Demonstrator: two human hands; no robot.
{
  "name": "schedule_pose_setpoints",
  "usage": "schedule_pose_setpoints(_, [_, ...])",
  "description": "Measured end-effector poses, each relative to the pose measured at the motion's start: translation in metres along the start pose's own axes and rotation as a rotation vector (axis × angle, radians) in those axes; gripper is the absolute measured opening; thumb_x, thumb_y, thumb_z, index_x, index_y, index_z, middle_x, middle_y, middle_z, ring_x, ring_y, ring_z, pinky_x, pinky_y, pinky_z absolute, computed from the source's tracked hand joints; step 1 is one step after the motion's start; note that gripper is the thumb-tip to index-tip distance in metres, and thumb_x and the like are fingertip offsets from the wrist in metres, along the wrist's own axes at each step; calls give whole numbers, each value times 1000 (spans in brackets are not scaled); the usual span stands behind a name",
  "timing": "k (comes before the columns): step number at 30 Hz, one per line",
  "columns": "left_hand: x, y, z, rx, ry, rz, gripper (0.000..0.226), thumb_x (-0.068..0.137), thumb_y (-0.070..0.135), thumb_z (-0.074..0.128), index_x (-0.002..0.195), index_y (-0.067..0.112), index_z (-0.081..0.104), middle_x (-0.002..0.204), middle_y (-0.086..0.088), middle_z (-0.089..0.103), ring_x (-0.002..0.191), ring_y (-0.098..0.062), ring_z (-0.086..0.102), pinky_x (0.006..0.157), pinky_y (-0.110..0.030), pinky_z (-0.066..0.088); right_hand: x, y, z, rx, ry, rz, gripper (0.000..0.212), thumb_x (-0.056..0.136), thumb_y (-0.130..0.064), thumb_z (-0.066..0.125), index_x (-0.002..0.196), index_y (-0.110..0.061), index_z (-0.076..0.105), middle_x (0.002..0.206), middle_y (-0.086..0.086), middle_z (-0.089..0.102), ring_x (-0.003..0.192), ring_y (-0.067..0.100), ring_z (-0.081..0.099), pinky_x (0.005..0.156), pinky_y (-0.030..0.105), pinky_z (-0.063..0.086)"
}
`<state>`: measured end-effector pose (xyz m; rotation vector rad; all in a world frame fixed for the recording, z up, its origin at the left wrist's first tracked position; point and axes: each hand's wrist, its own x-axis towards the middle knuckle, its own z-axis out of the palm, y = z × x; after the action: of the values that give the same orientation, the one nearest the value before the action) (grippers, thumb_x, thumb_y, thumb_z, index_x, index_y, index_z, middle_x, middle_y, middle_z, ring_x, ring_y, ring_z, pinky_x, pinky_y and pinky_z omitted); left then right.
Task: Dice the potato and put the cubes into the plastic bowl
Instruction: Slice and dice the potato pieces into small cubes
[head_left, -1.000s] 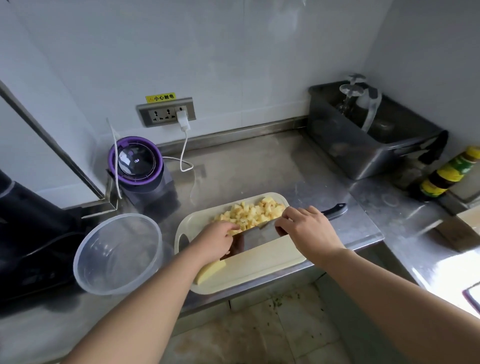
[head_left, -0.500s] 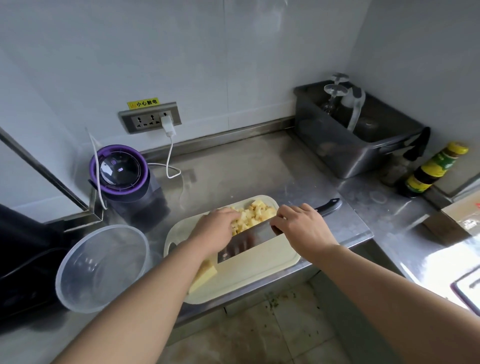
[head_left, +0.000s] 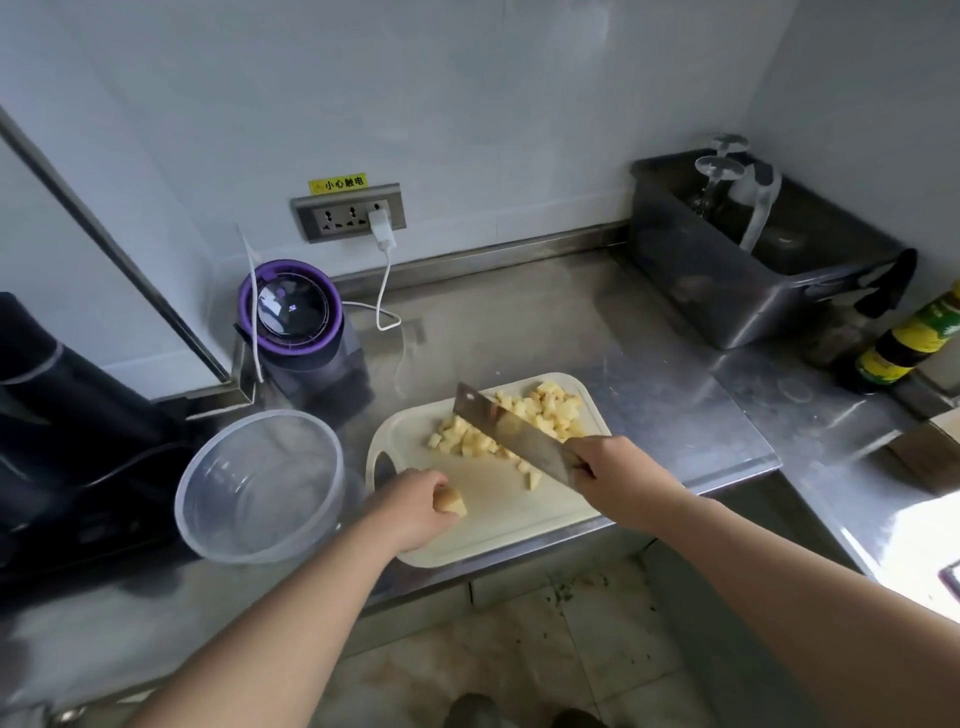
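A pile of yellow potato cubes (head_left: 545, 410) lies at the far right of the cream cutting board (head_left: 498, 514). My right hand (head_left: 618, 480) grips a cleaver (head_left: 506, 431), its blade raised and tilted over the cubes. My left hand (head_left: 415, 506) holds an uncut potato piece (head_left: 451, 503) at the board's near left. The clear plastic bowl (head_left: 260, 486) stands to the left of the board, with nothing in it.
A purple-rimmed appliance (head_left: 298, 322) with a white cable stands behind the bowl. A black machine (head_left: 62, 426) fills the left. A steel tub (head_left: 748, 260) with glasses and a green-labelled bottle (head_left: 909, 343) sit at the right. The counter edge runs just under the board.
My right hand lifted the cleaver off the board and swung its blade up over the cubes. My left hand left the pile and took the potato piece at the near left.
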<state>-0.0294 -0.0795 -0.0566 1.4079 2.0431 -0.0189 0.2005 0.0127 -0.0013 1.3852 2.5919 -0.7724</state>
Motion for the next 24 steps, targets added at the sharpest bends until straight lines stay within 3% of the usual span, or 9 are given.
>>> schedule_pose_setpoints(3, [-4,4,9,151,104,31,45,92,31,55,136,26,47,134,2,49,109,-20,56,88,-35,52,-5,-8,11,-51,-98,-6,20,94,-10,37,88,-16,55,85,4,57,73,22,54,59,31,43])
schedule_pose_setpoints(6, [-9,4,13,155,231,5,41,95,26,51,135,25,45,134,2,42,112,-23,52,84,-34,53,-10,-13,21,-68,-132,25,27,95,-10,36,72,-24,42,76,-1,50,65,16,47,52,26,35])
schedule_pose_setpoints(9, [-12,1,16,320,398,4,39,94,30,51,132,25,46,133,0,40,124,-25,44,82,-32,52,-11,-19,24,-56,-114,72,32,94,-8,35,68,-26,34,72,-2,46,61,14,41,50,24,31])
schedule_pose_setpoints(11, [-11,-1,19,351,414,44,43,94,35,54,134,26,45,134,1,38,119,-23,49,78,-30,51,-10,-23,23,-50,-114,107,37,94,-6,35,66,-29,29,70,-3,42,59,12,38,49,23,28])
schedule_pose_setpoints(15, [-12,-5,22,13,276,59,53,90,54,52,138,31,44,141,6,40,115,-18,53,85,-32,52,-13,-28,22,-40,-116,144,40,94,-4,34,65,-30,25,68,-5,39,56,10,34,47,23,26])
schedule_pose_setpoints(19, [-16,-5,19,-391,242,-58,44,95,47,49,130,21,58,123,2,63,108,-17,59,89,-30,49,-15,-29,27,-64,-144,156,36,93,-4,35,66,-28,28,71,-3,42,58,12,37,49,23,29])
schedule_pose_setpoints(22, [-14,1,16,-437,217,-85,42,96,49,48,119,18,64,110,1,68,95,-15,60,75,-25,45,-17,-33,29,-86,-149,140,27,94,-4,34,74,-22,33,74,0,43,61,16,40,49,24,30])
schedule_pose_setpoints(24, [-12,5,16,-454,201,-109,45,94,55,46,113,18,65,101,2,68,88,-15,60,71,-26,47,-18,-38,27,-112,-128,111,16,97,-6,34,92,-20,37,74,1,45,61,17,43,48,25,32])
